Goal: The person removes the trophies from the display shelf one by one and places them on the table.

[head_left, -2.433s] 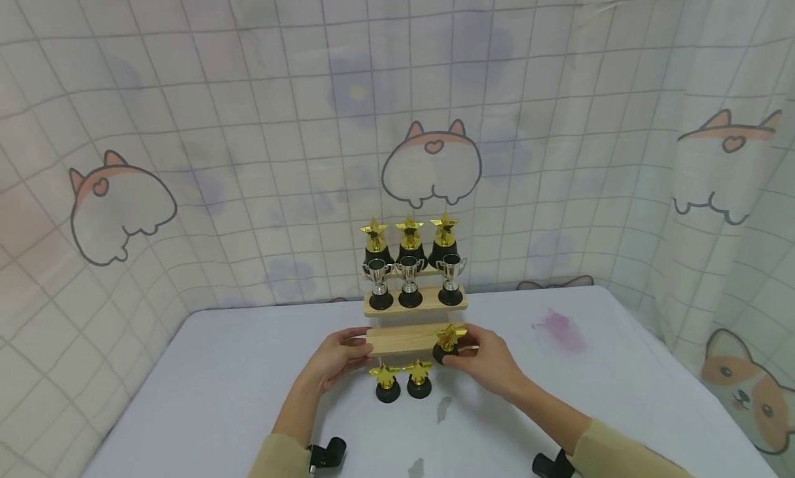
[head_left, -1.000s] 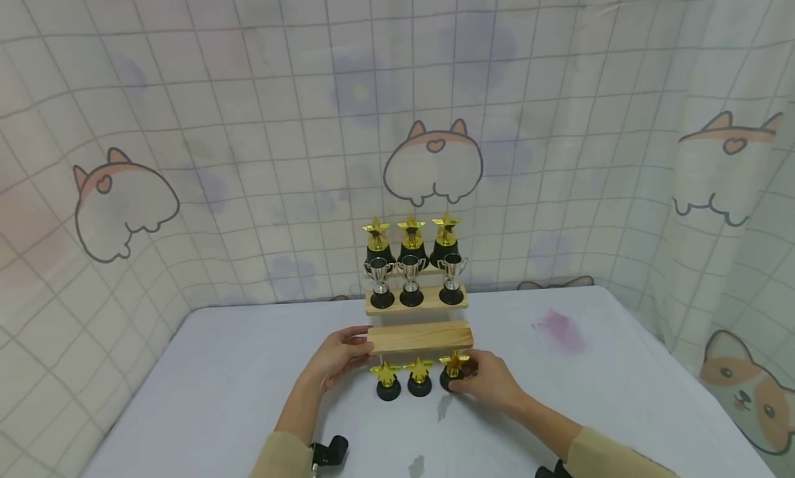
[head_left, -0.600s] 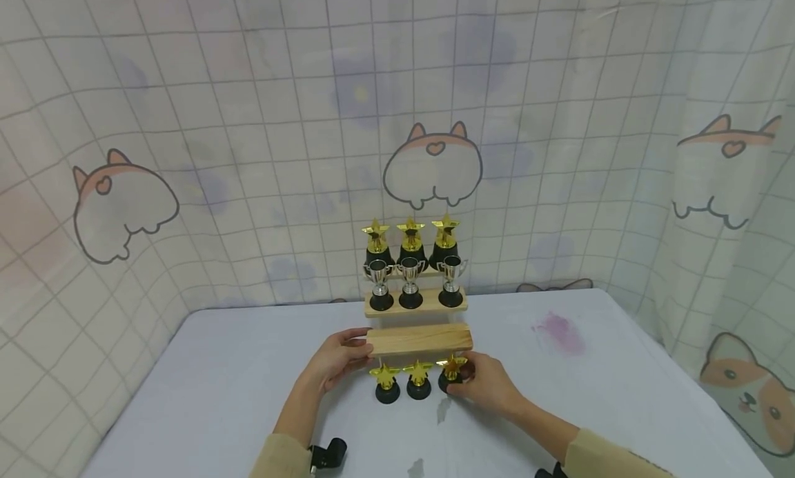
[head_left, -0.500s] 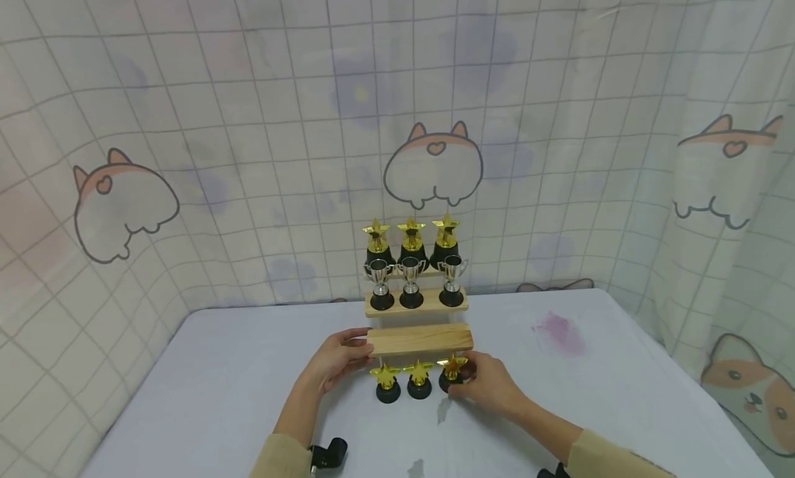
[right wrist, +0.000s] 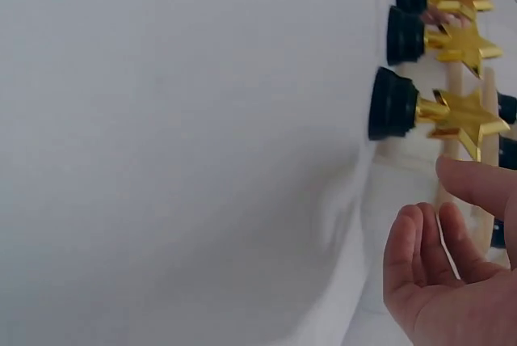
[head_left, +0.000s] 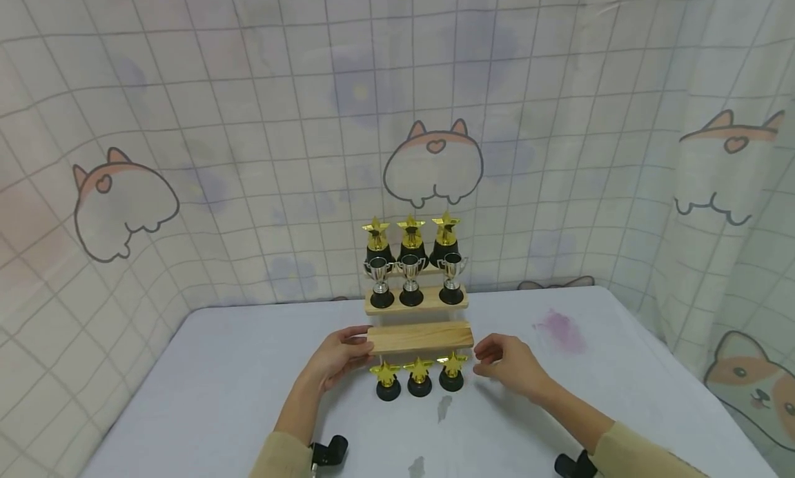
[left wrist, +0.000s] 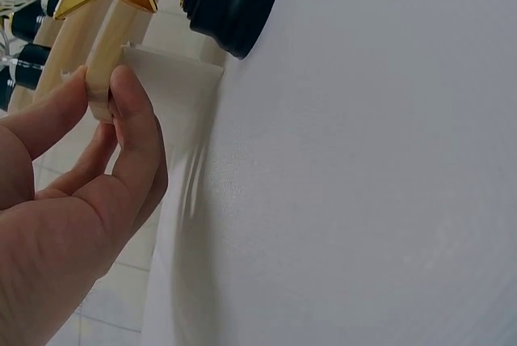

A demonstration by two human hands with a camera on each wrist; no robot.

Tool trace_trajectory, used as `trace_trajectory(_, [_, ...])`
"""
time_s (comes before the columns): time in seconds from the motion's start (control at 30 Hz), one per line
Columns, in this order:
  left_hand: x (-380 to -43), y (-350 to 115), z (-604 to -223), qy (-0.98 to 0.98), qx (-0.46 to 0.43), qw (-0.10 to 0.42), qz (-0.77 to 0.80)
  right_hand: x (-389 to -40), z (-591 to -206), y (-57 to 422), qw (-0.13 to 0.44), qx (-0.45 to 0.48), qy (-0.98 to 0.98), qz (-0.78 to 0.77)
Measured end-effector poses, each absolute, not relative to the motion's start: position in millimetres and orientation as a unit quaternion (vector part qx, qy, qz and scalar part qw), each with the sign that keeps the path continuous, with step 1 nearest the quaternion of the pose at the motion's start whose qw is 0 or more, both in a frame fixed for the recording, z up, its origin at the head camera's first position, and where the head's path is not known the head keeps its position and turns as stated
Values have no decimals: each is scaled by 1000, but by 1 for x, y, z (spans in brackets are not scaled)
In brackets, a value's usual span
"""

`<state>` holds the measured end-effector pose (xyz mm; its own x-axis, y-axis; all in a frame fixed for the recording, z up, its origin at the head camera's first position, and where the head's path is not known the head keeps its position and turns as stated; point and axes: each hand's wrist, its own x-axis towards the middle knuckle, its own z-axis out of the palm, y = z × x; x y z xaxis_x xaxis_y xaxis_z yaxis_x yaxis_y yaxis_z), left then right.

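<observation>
Before the lowest shelf stand three star trophies.

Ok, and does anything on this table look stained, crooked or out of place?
Yes: a pink stain marks the white tabletop to the right, with greyish patches near the front. The silver cups are unevenly spaced, with a wider gap before the rightmost.
</observation>
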<state>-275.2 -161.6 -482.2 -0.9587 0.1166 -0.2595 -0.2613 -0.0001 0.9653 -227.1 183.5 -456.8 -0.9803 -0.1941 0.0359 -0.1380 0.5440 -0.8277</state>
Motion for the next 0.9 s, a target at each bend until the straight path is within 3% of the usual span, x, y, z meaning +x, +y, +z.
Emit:
trace_trajectory(0.57, [-275, -161, -484, 693, -40, 134, 707, -261, -422, 177, -63, -87, 858, -501])
trace_trajectory(0.9, [-275, -161, -484, 683, -37, 133, 717, -286, -410, 165, -66, -88, 852, -512])
